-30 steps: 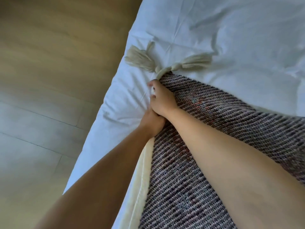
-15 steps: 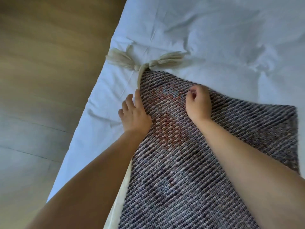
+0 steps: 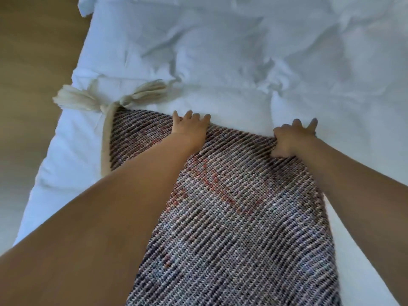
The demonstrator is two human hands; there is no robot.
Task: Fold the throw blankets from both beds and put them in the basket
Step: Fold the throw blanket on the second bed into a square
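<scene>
Throw blanket [image 3: 242, 217] lies folded in long strip on white duvet [image 3: 242, 51], running from bottom centre up to mid-frame. Left hand [image 3: 190, 127] flat on far edge, fingers straight, pressing. Right hand [image 3: 292, 138] at far right corner, fingers partly curled, fabric puckered under it: grasping edge. Cream tassels [image 3: 77, 99] splay at left. Knit looks soft, floppy, fairly thick, likely grippy; best taken at corners, both layers together.

Head view, steeply down, close over blanket [image 3: 242, 217].
</scene>
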